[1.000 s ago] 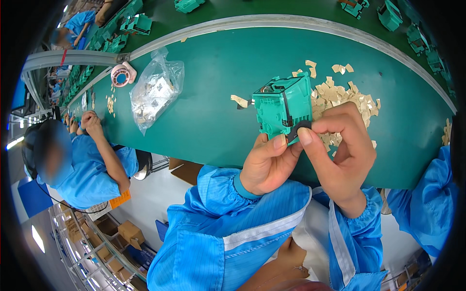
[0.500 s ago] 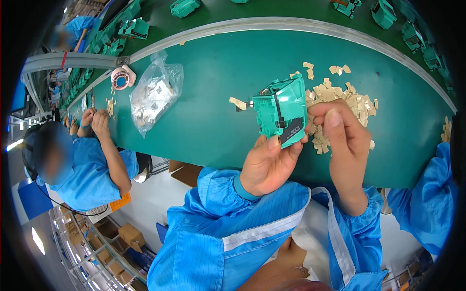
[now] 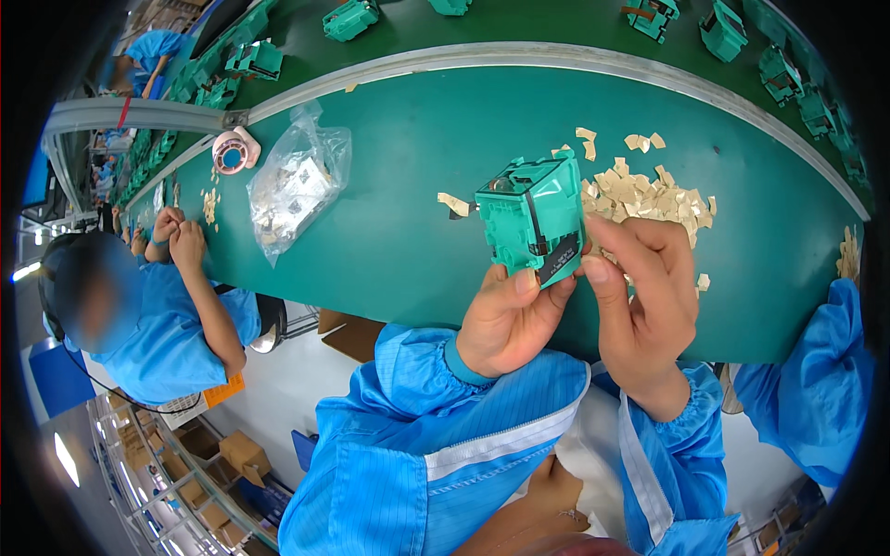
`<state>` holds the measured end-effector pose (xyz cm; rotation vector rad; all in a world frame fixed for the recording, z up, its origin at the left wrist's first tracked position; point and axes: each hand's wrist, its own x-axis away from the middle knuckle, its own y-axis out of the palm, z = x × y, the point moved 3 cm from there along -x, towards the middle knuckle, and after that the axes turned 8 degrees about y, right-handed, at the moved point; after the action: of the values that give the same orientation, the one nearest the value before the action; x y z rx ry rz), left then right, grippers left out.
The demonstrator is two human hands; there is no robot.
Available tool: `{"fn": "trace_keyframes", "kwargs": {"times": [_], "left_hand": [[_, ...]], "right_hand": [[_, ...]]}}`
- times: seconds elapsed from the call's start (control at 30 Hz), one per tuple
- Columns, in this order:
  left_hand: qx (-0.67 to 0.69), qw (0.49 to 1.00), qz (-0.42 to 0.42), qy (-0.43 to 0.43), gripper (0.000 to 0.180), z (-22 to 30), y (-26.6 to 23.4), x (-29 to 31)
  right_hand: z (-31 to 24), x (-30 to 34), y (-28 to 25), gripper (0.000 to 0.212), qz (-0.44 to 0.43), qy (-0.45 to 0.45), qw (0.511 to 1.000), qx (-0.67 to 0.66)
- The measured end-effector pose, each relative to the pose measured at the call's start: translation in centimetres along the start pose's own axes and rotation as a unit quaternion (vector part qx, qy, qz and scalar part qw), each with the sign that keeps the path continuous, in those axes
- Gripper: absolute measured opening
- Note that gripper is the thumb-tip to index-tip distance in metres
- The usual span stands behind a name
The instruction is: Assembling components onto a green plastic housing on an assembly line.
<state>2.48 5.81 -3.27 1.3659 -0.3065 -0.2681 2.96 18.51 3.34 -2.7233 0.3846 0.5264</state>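
A green plastic housing point(image 3: 519, 218) with a black strap across it and a black label point(image 3: 561, 258) low on its right side is held tilted above the bench. My left hand point(image 3: 514, 320) is closed around its lower end, thumb in front and fingers behind. At the housing's right edge, my right hand point(image 3: 649, 306) has its fingers bent, with thumb and forefinger against that edge. Any small piece between them is hidden. Behind my right hand lies a loose pile of small beige pieces point(image 3: 654, 199). A beige piece with a dark tab point(image 3: 453, 205) shows left of the housing.
A clear plastic bag point(image 3: 301, 185) of pale pieces and a tape roll point(image 3: 232, 153) lie on the green bench point(image 3: 408, 157). Beyond a metal rail point(image 3: 519, 54), more green housings point(image 3: 350, 18) sit in a row. A co-worker point(image 3: 171, 315) works at left; a blue sleeve point(image 3: 811, 380) shows at right.
My right hand has moved down and left; its thumb has swung in to the housing's right edge. My left hand keeps its hold, with the housing turned slightly.
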Motion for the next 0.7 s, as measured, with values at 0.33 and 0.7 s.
{"fn": "trace_keyframes", "kwargs": {"times": [0.33, 0.7], "left_hand": [[-0.027, 1.0, -0.014, 0.006, 0.045, 0.1, -0.1, 0.1], [-0.049, 0.999, -0.005, -0.008, 0.049, 0.1, -0.1, 0.1]], "right_hand": [[0.4, -0.3, 0.2, 0.016, -0.029, 0.071, 0.995, -0.059], [0.5, -0.6, 0.0, 0.011, -0.054, 0.103, 0.989, -0.094]]}}
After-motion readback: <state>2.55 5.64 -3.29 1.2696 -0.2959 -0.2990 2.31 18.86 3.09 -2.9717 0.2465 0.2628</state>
